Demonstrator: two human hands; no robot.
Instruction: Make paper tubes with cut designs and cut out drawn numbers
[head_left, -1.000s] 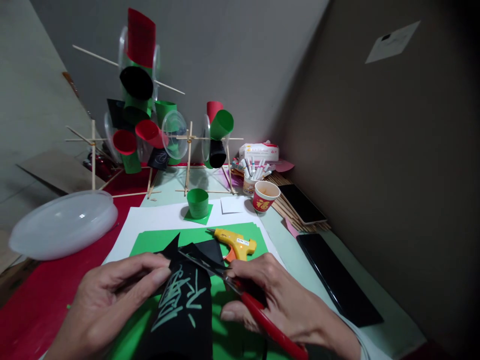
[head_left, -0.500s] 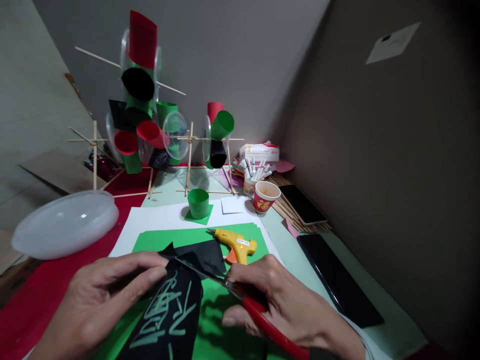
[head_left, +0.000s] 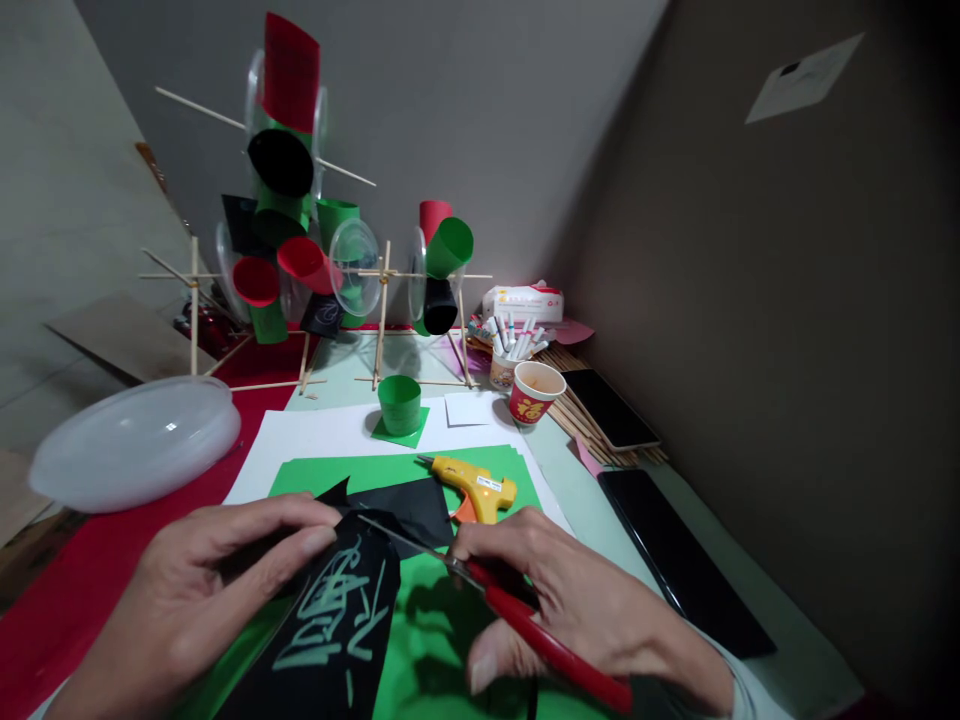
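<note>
The left hand (head_left: 202, 590), at the lower left of the frame, pinches the black paper (head_left: 330, 620) near its top edge; the right hand (head_left: 577, 610), at the lower right, is closed around the red handles of the scissors (head_left: 480, 585), whose blades meet that edge at the centre. I judge the cut goes best with the paper held tight beside the blades and a slow closing. The green sheet (head_left: 435, 640) lies beneath; the glue gun (head_left: 476, 485) is just behind. Compared with one second ago, the paper leans more to the lower left; the right thumb sits lower.
</note>
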